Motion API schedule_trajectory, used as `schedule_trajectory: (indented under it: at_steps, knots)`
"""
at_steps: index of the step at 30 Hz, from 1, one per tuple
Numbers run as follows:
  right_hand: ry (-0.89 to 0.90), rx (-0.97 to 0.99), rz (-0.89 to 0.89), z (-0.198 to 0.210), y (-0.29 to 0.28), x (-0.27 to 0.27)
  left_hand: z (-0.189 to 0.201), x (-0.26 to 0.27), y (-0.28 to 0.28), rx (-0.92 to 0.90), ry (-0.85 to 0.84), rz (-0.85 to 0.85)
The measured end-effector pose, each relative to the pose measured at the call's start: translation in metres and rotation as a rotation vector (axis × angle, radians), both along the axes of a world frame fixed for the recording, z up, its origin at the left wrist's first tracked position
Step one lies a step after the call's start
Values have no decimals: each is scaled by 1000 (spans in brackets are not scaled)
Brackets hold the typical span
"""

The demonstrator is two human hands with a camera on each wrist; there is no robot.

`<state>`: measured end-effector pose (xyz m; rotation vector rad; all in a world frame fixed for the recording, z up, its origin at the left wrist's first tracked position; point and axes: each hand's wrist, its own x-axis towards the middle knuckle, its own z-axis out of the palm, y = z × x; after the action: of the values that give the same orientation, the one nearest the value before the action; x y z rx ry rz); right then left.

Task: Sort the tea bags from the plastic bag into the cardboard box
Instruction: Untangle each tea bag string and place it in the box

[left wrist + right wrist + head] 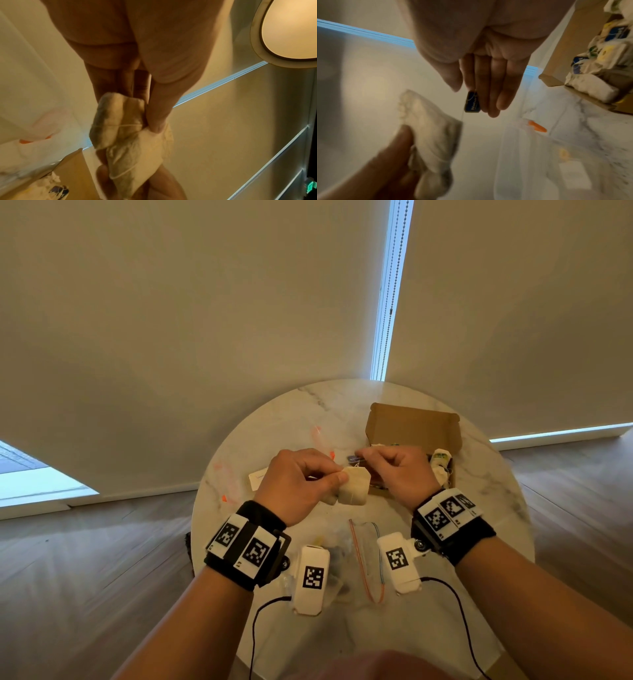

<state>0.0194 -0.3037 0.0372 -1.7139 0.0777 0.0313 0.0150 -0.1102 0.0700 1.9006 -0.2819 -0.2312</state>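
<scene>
Over the middle of the round marble table (pixel 493 508), my left hand (pixel 337 477) pinches two pale paper tea bags (pixel 352 487) between thumb and fingers. The tea bags (pixel 130 135) hang bunched together, a thin string across them. My right hand (pixel 359 455) pinches a small blue paper tag (pixel 471 101); its string runs down to the tea bags (pixel 433 135). The open cardboard box (pixel 411 424) stands just behind my right hand, with several tea bags (pixel 599 56) piled inside it. A clear zip plastic bag (pixel 366 556) lies flat near the front, under my wrists.
Another clear plastic bag (pixel 226 481) with orange marks and an orange slider (pixel 537 127) lies on the left half of the table. A small white card (pixel 258 479) sits beside it. Beige blinds hang behind the table, above a wooden floor.
</scene>
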Motion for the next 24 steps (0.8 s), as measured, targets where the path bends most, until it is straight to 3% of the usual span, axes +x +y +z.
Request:
schedule_trajectory:
  at_steps: [6,12,24]
  knots:
    - [-81,4,39,21,0,-5,-5,-3,-3,23,-4,-9]
    - [-283,-183,111,35,-2,-14,-9,-2,-4,51,-26,15]
    - [-125,-90,158,27,-14,-32,-11,0,-10,8,-29,56]
